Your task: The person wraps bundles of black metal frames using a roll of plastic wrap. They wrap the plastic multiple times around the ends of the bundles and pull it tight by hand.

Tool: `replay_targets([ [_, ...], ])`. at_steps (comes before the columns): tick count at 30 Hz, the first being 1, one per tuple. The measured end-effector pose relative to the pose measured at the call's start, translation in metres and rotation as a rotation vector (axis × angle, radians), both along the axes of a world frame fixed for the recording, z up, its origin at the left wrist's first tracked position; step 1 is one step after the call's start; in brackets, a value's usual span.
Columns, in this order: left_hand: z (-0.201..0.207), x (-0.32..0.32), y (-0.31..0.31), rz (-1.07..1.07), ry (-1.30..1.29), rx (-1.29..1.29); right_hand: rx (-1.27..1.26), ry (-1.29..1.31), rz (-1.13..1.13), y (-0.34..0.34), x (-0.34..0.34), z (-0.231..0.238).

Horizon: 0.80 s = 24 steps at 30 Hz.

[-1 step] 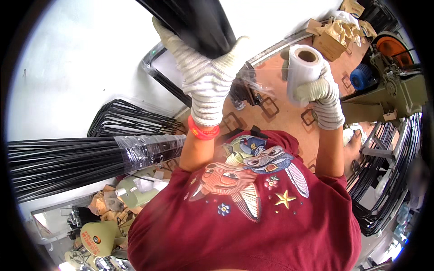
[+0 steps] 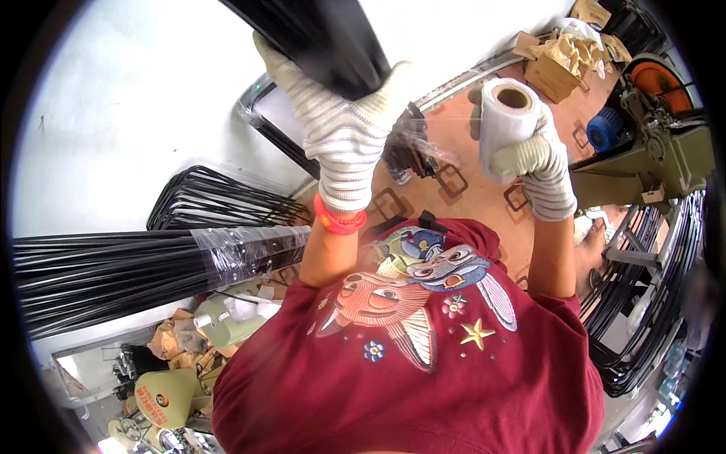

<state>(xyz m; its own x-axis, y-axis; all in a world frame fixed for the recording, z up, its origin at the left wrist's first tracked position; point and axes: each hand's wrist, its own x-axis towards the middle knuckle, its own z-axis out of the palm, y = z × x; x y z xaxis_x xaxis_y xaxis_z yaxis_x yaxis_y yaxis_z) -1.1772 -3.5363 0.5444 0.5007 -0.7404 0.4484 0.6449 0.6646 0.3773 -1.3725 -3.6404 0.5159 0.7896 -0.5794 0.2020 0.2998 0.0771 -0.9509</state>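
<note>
My left hand [image 2: 344, 136], in a white striped knit glove, is wrapped round the end of a bundle of black strips [image 2: 321, 45]. Its thumb and fingers reach up both sides of the bundle, which runs out of view at the top. My right hand [image 2: 541, 166], gloved alike, grips a roll of clear plastic film [image 2: 508, 132] held upright, its cardboard core facing up. A thin stretch of film [image 2: 442, 132] spans from the roll toward the left hand. Where it meets the bundle is hard to see.
To the left lies a film-wrapped bundle of black rods [image 2: 113, 265]; black bent frames [image 2: 219, 197] lean by the white wall. A green machine with a blue motor [image 2: 605, 129] stands right, above racked black frames [image 2: 643, 303]. An open cardboard box [image 2: 556, 76] sits at the far right.
The film roll and my right hand are very slightly lower. The black bundle in my left hand has shifted a touch to the left.
</note>
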Motion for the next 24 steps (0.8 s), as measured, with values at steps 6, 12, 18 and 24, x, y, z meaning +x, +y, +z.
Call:
replay_targets([
  [6,-0.007,0.015,0.011,0.503,-0.455,0.154,-0.06,0.032,-0.017,0.014,0.005,-0.003],
  [12,-0.022,0.015,0.003,0.791,-0.693,0.194,-0.015,0.174,-0.118,-0.051,0.044,-0.036],
  [18,-0.026,0.015,-0.005,0.875,-0.837,0.204,-0.37,0.25,-0.019,-0.076,0.209,-0.07],
  [24,-0.044,0.019,0.017,1.013,-1.03,0.229,-0.479,0.268,0.114,-0.036,0.264,-0.074],
])
